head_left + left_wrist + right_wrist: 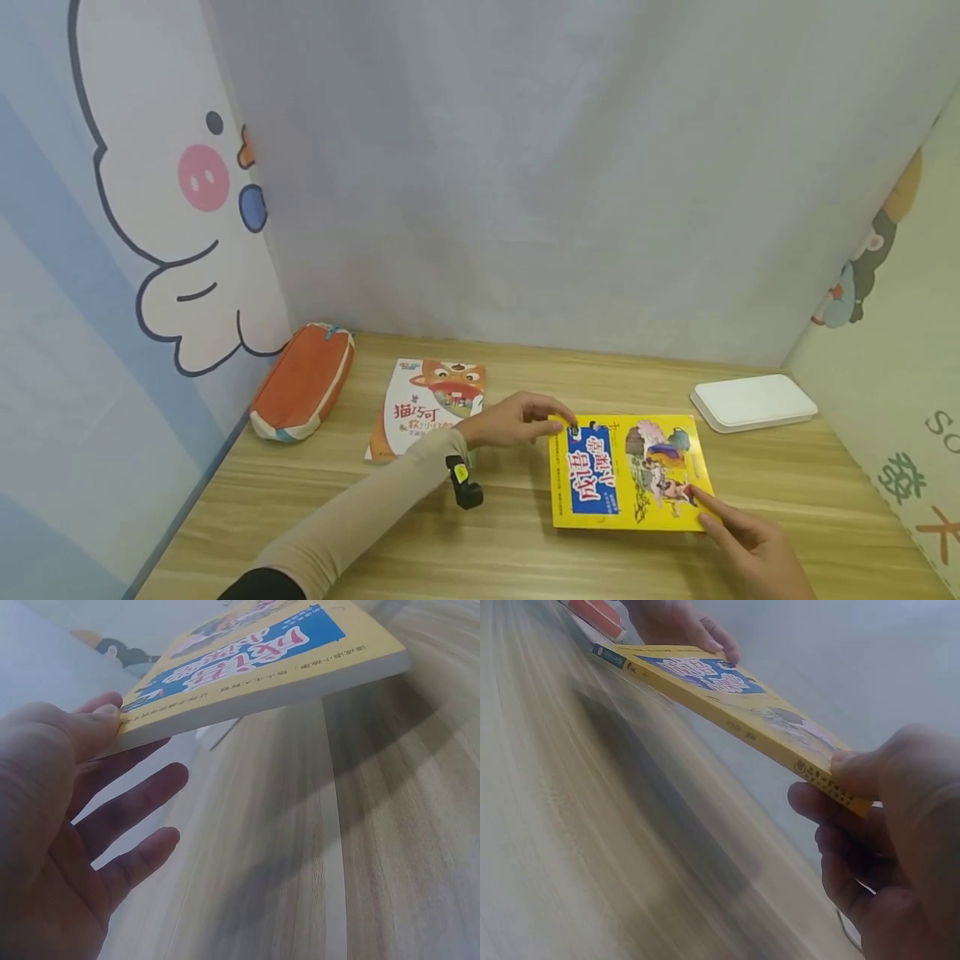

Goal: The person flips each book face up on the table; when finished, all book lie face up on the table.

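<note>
A yellow book [626,512] with a blue title panel is held above the table by both hands. At its far left corner, my left hand [513,421] pinches it between thumb and forefinger; the left wrist view shows the thumb on the cover and the other fingers spread below. My right hand [757,546] grips the near right corner, thumb on top and fingers beneath, as the right wrist view shows. Along the book's spine [735,729] runs small dark print. A shadow of the book falls on the wood in both wrist views.
Behind my left forearm lies a white and orange picture book [405,408], partly covered by the arm. An orange pencil case [303,379] sits at the left wall. At the back right rests a white flat box [753,400]. Curtains enclose the wooden table [510,550].
</note>
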`<state>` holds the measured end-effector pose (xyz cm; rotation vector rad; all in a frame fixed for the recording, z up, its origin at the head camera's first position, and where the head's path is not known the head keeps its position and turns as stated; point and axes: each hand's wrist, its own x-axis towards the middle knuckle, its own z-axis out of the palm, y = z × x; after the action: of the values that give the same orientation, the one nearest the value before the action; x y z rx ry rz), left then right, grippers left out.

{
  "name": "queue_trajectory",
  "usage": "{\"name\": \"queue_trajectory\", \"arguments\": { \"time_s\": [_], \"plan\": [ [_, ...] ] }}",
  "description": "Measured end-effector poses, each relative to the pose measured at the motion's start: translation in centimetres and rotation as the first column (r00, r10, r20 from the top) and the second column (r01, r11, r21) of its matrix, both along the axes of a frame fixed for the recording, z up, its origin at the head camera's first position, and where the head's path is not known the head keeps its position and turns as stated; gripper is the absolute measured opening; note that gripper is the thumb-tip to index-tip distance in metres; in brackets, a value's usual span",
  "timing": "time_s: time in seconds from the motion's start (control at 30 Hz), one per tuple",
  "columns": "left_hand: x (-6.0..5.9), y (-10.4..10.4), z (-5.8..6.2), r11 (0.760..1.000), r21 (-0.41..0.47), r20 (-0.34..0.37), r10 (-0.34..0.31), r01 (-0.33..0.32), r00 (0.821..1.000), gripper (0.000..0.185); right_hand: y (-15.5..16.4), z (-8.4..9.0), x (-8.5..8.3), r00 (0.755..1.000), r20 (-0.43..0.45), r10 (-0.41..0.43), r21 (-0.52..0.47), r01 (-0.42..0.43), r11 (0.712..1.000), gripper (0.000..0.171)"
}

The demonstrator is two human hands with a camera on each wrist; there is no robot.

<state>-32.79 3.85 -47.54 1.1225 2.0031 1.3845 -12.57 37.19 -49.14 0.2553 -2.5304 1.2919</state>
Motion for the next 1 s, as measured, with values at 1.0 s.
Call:
{"name": "queue_trajectory", "arguments": {
  "time_s": [1.0],
  "plan": [
    [-0.7,1.0,-1.5,0.995,0.027,0.012,0.094,-0.094,0.995,0.027,0.5,-0.5,0.1,0.991,0.108,-0.074,0.033,0.071,0.997,0.037]
  ]
}}
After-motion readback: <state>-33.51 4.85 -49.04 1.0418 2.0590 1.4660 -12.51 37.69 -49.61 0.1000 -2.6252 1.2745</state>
